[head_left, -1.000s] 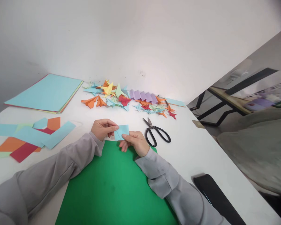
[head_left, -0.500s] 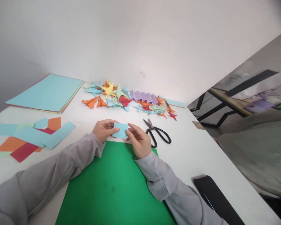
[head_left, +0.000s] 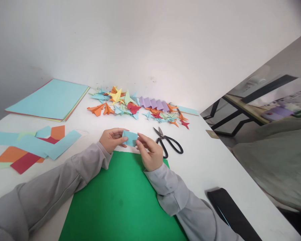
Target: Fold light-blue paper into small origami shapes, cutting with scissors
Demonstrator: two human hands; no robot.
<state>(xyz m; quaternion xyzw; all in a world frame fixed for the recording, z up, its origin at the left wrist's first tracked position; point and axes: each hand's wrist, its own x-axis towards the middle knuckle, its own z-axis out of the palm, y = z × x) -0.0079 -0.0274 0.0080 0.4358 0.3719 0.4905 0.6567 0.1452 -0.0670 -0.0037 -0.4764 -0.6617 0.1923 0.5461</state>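
A small light-blue piece of paper (head_left: 130, 138) with crease lines is held up just past the far edge of a green sheet (head_left: 120, 194). My left hand (head_left: 112, 139) pinches its left side, thumb in front and fingers behind. On the right edge, the thumb and fingertips of my right hand (head_left: 150, 152) close on the same paper. Scissors with black handles (head_left: 167, 140) lie beside my right hand, their blades parted. The fingers behind the paper are partly hidden.
Cut paper pieces (head_left: 32, 144) lie at the left. Behind them rests a stack of coloured sheets (head_left: 50, 98). Folded paper shapes (head_left: 117, 97) and a purple pleated strip (head_left: 154, 103) line the wall. A black phone-like object (head_left: 230, 211) is at the lower right.
The light-blue paper has tilted a little between my fingers. My right hand has shifted very slightly to the right; all else stays in place.
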